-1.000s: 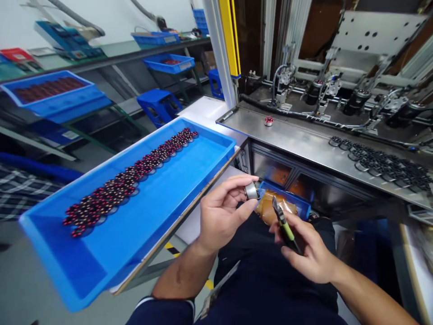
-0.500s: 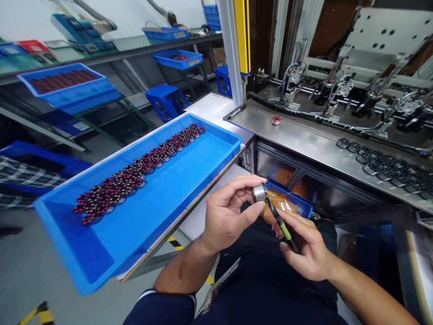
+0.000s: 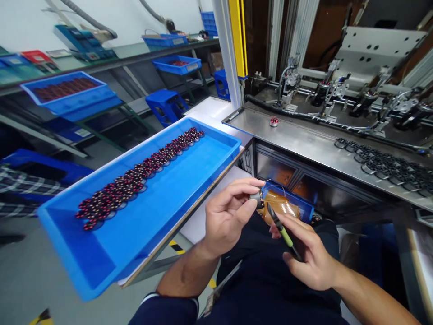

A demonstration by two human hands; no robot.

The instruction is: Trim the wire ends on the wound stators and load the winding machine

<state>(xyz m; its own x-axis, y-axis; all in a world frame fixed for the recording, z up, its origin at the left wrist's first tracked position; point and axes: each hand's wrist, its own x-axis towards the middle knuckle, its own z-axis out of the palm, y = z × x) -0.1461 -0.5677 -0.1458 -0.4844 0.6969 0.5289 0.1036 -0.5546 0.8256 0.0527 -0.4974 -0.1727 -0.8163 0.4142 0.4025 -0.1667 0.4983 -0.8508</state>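
My left hand pinches a small round motor part between thumb and fingers, its grey side partly covered by the fingertips. Thin copper-coloured wires stick out from its right end. In my right hand are pliers or cutters with black and green handles. Their dark jaws point up and left, just right of the motor part and apart from its body; whether they touch a wire I cannot tell. Below both hands lies a shiny amber-brown plastic bag in a blue bin.
On the left stands a long blue tray with rows of red-and-black motor parts. One red-topped part sits on the metal ledge; several black ring-shaped parts lie farther right. Machine fixtures stand behind.
The motor part has turned in my left fingers, so its wired end faces more to the right. The pliers have moved slightly right and down, away from it.
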